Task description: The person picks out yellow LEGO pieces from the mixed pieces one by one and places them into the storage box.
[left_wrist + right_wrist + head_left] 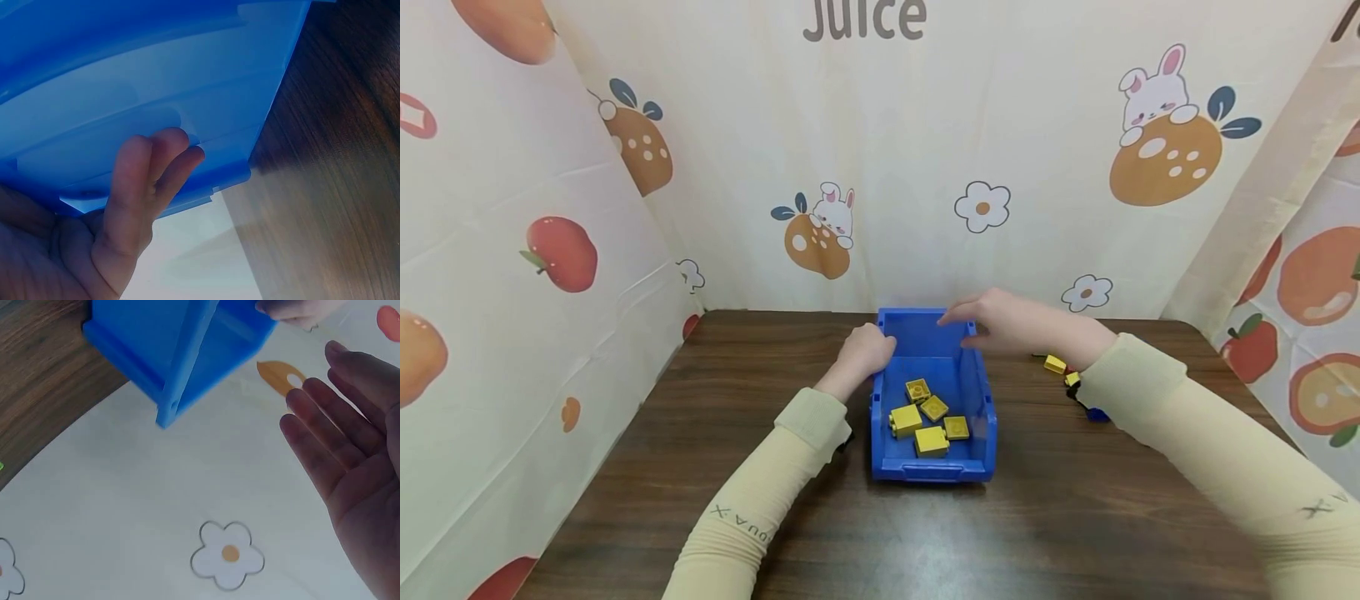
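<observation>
A blue plastic bin point(932, 472) stands on the table with its low front edge facing me. Several yellow toy bricks point(931, 442) lie on its floor, some with their hollow undersides up. My left hand point(865, 348) grips the top of the bin's left wall near the back. In the left wrist view its fingers point(130, 187) lie along the outside of the blue wall. Above the bin's rear right corner hovers my right hand point(1000, 321), fingers extended and thumb apart. The right wrist view shows its palm point(359, 494) holding nothing, beside the bin's rim point(181, 375).
Right of the bin, partly behind my right sleeve point(1150, 400), lie a yellow brick point(1055, 364), a second small yellow piece point(1072, 379) and a dark blue piece point(1097, 414). A printed curtain point(910, 250) hangs along the back edge of the brown table point(760, 367).
</observation>
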{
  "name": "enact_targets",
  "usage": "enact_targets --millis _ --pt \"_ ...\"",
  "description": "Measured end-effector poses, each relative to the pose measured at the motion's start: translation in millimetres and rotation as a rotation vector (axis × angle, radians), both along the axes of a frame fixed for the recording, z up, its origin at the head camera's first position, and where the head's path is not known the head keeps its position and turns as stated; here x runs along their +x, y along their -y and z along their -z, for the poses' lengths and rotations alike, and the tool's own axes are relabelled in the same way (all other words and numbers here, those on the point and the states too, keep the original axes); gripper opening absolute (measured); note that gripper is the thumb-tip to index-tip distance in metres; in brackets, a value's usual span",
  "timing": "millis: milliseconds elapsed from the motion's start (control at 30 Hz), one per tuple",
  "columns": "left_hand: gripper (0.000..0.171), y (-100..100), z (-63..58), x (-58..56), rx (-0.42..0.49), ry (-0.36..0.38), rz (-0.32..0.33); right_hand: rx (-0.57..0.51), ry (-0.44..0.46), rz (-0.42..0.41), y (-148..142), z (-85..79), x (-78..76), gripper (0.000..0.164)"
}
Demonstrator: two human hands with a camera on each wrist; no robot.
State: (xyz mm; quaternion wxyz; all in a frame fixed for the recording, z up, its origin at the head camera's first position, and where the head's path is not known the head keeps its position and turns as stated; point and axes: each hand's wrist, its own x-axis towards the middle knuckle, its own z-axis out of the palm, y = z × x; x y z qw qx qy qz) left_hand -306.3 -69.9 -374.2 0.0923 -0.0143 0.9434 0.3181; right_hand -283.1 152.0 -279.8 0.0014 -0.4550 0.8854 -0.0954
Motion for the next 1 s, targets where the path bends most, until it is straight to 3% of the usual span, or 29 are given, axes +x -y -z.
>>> enact_targets --millis 200,500,1000 --pt "0.044 0 1.1 -0.6 0.005 0.01 -0.006 -0.073 -0.087 0.029 -18 -0.9 -0.8 0.037" --pt "0.044 1 1.4 0.0 0.009 -0.001 0.0 -0.108 -0.138 0.296 -44 1.1 6.7 0.046" --pt "0.045 1 2.0 0.1 0.015 0.0 -0.004 -0.179 -0.145 0.463 -96 32.3 4.3 0.052"
